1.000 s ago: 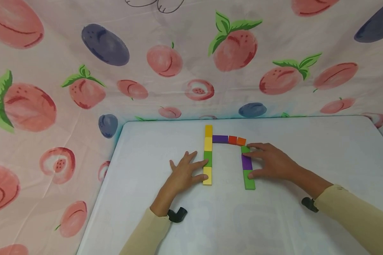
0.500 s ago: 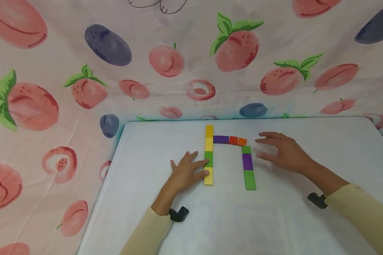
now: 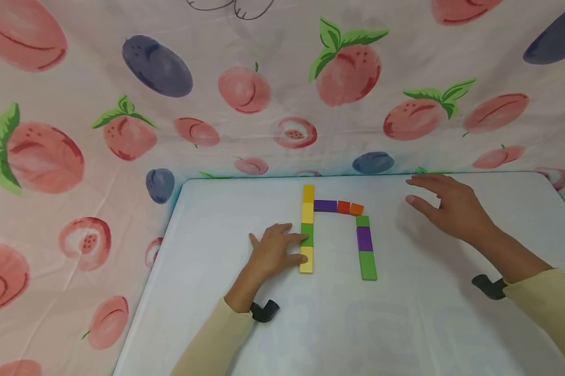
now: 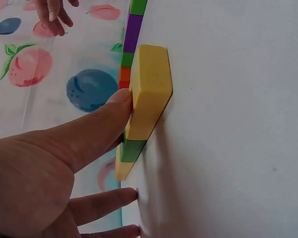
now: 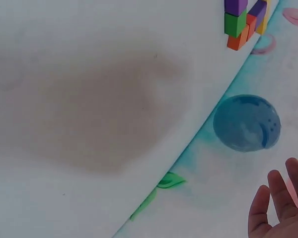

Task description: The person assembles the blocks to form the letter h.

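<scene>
In the head view, a column of yellow blocks [image 3: 308, 213] and one green block [image 3: 304, 228] stands on the white table. My left hand [image 3: 274, 249] rests there from the left, index fingertip on the green block, thumb on the nearest yellow block [image 4: 151, 94]. From the column's upper part a row runs right: a purple block [image 3: 325, 206], a red block [image 3: 343, 207] and a tilted orange block [image 3: 356, 209]. Below its end, a small green block [image 3: 362, 221], a second purple block [image 3: 364, 238] and a long green block [image 3: 368, 266] form a shorter column. My right hand [image 3: 451, 204] hovers empty, fingers extended, farther right.
A white table [image 3: 404, 324] bears the blocks. Behind it and along its left side hangs a fruit-printed cloth [image 3: 263, 47]. Black wrist cameras sit at the left cuff [image 3: 265, 312] and the right cuff [image 3: 489, 287].
My right hand has let go of the right column and moved away to the right and up. The left hand stays at the left column, and the blocks look almost unmoved.
</scene>
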{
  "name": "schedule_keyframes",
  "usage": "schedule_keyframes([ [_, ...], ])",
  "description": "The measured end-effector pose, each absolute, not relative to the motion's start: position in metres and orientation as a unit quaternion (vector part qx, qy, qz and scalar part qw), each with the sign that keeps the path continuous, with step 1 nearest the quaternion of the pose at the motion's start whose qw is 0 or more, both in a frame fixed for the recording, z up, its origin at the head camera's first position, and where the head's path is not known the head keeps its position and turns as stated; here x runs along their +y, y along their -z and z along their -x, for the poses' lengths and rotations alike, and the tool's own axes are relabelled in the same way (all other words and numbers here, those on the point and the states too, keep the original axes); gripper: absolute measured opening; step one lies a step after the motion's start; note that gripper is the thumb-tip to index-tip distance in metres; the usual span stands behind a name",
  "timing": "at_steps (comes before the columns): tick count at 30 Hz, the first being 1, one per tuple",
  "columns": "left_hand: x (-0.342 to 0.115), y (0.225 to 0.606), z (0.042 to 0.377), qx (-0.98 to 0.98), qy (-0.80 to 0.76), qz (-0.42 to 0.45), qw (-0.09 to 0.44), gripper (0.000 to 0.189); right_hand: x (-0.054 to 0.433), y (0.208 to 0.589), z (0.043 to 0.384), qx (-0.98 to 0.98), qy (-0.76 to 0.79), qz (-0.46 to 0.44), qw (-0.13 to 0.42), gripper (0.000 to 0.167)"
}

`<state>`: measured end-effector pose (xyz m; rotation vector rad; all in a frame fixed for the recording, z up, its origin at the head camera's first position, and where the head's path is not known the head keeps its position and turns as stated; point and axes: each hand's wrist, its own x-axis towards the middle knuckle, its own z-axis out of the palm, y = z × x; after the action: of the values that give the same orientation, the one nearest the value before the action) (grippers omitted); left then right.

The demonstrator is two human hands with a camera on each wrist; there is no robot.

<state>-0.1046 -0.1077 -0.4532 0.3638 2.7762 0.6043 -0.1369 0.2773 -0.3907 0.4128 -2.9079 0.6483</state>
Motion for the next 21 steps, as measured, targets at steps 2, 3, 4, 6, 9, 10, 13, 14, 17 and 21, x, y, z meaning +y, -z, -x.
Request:
schedule_keyframes([
  [2, -0.104, 0.452, 0.105, 0.961, -0.205, -0.122, 0.14, 0.049, 0.281, 0.39, 0.137, -0.965, -0.214, -0.136, 0.067, 0.05],
  [3, -0.101, 0.451, 0.105, 0.962, -0.202, -0.12, 0.142, 0.05, 0.283, 0.39, 0.136, -0.965, -0.213, -0.136, 0.066, 0.051],
  [4, -0.098, 0.45, 0.105, 0.961, -0.202, -0.119, 0.144, 0.049, 0.284, 0.39, 0.136, -0.966, -0.211, -0.134, 0.063, 0.052],
  [6, -0.088, 0.448, 0.104, 0.962, -0.196, -0.125, 0.143, 0.051, 0.287, 0.39, 0.136, -0.969, -0.206, -0.127, 0.056, 0.055],
  [9, -0.073, 0.445, 0.103, 0.963, -0.184, -0.142, 0.136, 0.054, 0.29, 0.391, 0.138, -0.975, -0.186, -0.121, 0.036, 0.062],
  [10, -0.068, 0.445, 0.102, 0.963, -0.182, -0.147, 0.132, 0.054, 0.291, 0.392, 0.138, -0.977, -0.173, -0.122, 0.025, 0.066],
  [13, -0.055, 0.443, 0.102, 0.965, -0.171, -0.155, 0.122, 0.056, 0.289, 0.399, 0.14, -0.982, -0.13, -0.137, -0.022, 0.077],
  [14, -0.053, 0.442, 0.102, 0.966, -0.169, -0.156, 0.119, 0.056, 0.286, 0.404, 0.139, -0.982, -0.117, -0.145, -0.037, 0.081],
  [17, -0.049, 0.439, 0.103, 0.967, -0.165, -0.155, 0.117, 0.058, 0.274, 0.419, 0.136, -0.978, -0.092, -0.17, -0.08, 0.092],
  [21, -0.049, 0.436, 0.107, 0.967, -0.168, -0.153, 0.119, 0.058, 0.256, 0.438, 0.13, -0.972, -0.074, -0.197, -0.103, 0.099],
])
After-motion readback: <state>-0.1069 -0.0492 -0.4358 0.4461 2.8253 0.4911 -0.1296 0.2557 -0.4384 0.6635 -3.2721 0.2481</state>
